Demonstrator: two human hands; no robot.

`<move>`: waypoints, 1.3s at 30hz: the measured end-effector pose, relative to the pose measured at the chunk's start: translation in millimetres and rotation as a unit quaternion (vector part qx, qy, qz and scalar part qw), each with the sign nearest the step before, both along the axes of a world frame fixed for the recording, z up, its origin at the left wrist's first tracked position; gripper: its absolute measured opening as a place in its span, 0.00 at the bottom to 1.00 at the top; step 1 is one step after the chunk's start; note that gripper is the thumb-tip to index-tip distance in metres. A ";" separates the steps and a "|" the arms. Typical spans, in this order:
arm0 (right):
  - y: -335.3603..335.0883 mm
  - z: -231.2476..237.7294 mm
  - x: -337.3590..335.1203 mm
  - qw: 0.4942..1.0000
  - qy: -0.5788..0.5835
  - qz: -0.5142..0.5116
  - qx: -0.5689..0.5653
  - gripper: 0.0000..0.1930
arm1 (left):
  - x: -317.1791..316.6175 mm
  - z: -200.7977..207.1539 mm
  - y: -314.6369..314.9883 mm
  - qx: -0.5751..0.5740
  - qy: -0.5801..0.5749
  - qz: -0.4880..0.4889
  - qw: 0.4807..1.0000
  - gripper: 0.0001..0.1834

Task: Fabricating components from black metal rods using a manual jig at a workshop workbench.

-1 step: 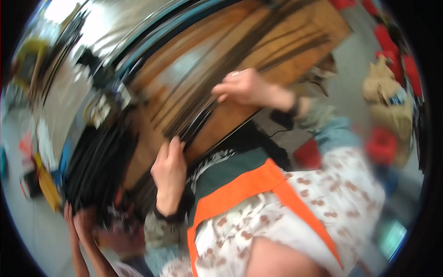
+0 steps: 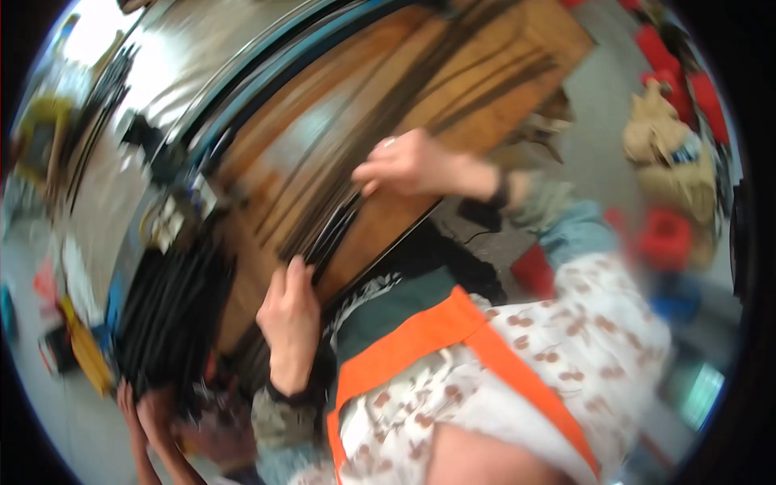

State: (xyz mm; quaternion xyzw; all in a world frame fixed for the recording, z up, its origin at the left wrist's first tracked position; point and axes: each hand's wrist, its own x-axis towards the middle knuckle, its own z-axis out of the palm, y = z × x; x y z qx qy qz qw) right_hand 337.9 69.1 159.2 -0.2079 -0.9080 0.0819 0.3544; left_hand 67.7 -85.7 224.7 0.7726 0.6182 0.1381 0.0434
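Long, thin dark strips (image 2: pixel 333 230) lie slantwise across a brown wooden tabletop (image 2: pixel 364 250). My left hand (image 2: pixel 289 319) is at their near end, its fingers closed on a black strip. Further up the same strip, my right hand (image 2: pixel 408 166) pinches with thumb and fingers together; a ring shows on one finger. Blur hides the exact grip of both hands. More brown strips (image 2: pixel 420 73) run on past my right hand to the far end of the table.
Another person's hands (image 2: pixel 149 412) touch a thick bundle of black strips (image 2: pixel 174 307) at lower left. A roll of tape (image 2: pixel 166 222) stands beside the table. Blue and black bars (image 2: pixel 283 65) line the far side. Red items (image 2: pixel 667 234) and tan sacks (image 2: pixel 671 153) lie at right.
The whole view has shifted slightly, so most things sit a little further left. Both hands keep their places on the strip.
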 end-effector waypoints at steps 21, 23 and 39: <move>5.6 41.2 -8.4 0.952 0.110 -0.068 -0.276 0.11 | -14.3 68.7 83.9 0.040 0.077 -0.107 0.991 0.04; -2.5 58.6 -11.6 0.937 0.106 -0.105 -0.316 0.07 | -22.6 57.2 87.9 0.027 0.029 -0.119 0.992 0.05; 2.9 19.3 -16.2 0.994 0.053 -0.078 -0.053 0.17 | -52.6 47.2 71.9 0.142 0.086 -0.150 0.975 0.19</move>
